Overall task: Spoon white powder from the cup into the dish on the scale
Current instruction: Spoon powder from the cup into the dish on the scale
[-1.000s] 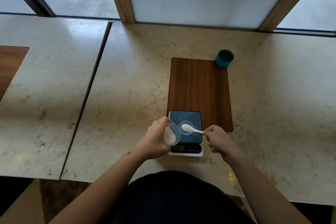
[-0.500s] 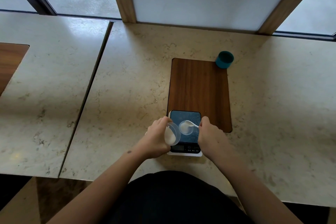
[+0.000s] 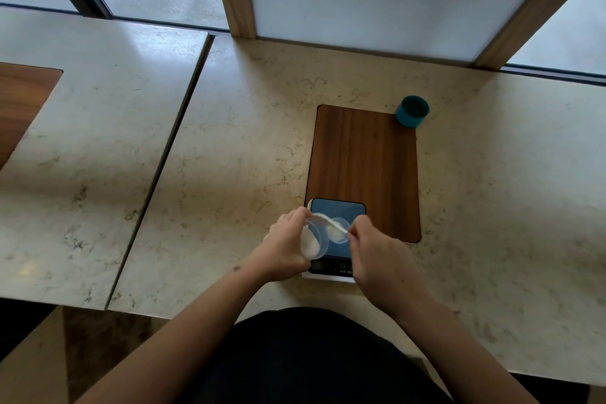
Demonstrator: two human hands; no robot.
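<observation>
My left hand (image 3: 284,248) grips a clear plastic cup (image 3: 314,239) tipped on its side toward the right, with white powder lying in its lower part. My right hand (image 3: 377,256) pinches the handle of a white spoon (image 3: 328,222). The spoon's bowl reaches left to the cup's upper rim. Its handle crosses above a small clear dish (image 3: 337,230) that holds a little white powder. The dish sits on the dark glass top of a white digital scale (image 3: 337,209), whose display is partly hidden by my hands.
The scale stands on the near end of a wooden inlay (image 3: 364,161) set in the marble table (image 3: 236,154). A teal cup (image 3: 412,111) stands at the inlay's far right corner. A seam splits off a second table on the left. Windows and wooden posts run behind.
The spoon has moved left, from over the dish to the mouth of the cup. My right hand has shifted left and closer to the scale. The cup has stayed tilted in my left hand.
</observation>
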